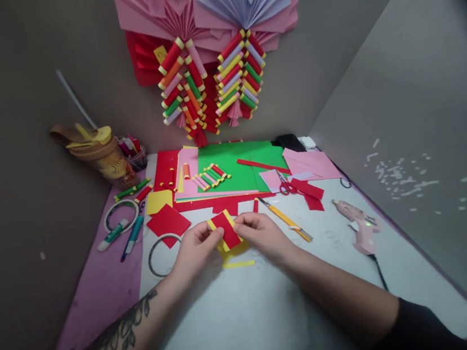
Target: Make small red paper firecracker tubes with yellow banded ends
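Observation:
A small red paper piece with yellow edges [226,230] is held up over the middle of the table. My left hand [197,245] pinches its left side between thumb and fingers. On the right side my right hand [264,233] grips the same piece, also with thumb and fingers. Below it, a thin yellow strip [239,264] lies on the white surface. Left of my left hand are a red paper square [168,224] and a roll of tape [150,262]. A yellow cutter [290,220] lies just right of my right hand.
A pink glue gun [364,233] with a cord lies at the right. Red-handled scissors [286,186] rest near green paper sheets [231,158] with small paper rolls. A cup [106,162] and pens [136,232] are at the left. Paper fans [244,0] hang above.

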The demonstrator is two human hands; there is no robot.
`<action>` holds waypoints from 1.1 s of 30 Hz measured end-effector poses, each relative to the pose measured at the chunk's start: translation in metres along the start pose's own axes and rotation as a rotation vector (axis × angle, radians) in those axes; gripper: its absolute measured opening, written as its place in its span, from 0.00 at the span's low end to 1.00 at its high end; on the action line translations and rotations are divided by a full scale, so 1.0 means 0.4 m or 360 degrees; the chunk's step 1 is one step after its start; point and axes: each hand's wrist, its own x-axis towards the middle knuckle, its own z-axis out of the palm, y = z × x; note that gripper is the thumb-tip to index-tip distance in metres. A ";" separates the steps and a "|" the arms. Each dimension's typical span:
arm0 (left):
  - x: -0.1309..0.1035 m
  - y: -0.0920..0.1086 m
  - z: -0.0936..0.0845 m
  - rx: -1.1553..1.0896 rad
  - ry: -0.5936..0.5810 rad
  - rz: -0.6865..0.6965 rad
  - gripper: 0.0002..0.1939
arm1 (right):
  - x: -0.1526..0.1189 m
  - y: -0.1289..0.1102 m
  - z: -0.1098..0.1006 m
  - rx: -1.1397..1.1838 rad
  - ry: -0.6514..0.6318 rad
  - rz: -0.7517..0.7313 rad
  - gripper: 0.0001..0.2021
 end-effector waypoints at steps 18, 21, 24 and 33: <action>-0.018 0.009 -0.024 0.0700 0.0078 0.0371 0.07 | -0.022 0.018 0.012 -0.1053 0.0334 -0.0933 0.05; -0.024 0.012 -0.022 0.0913 0.0073 0.0596 0.07 | -0.030 0.016 0.014 -0.1137 0.0356 -0.1046 0.06; -0.028 0.018 -0.024 0.1151 0.0056 0.0844 0.07 | -0.035 0.012 0.017 -0.1145 0.0370 -0.1085 0.06; -0.044 0.026 -0.025 0.1661 0.0020 0.1331 0.06 | -0.050 -0.004 0.025 -0.1234 0.0366 -0.1091 0.06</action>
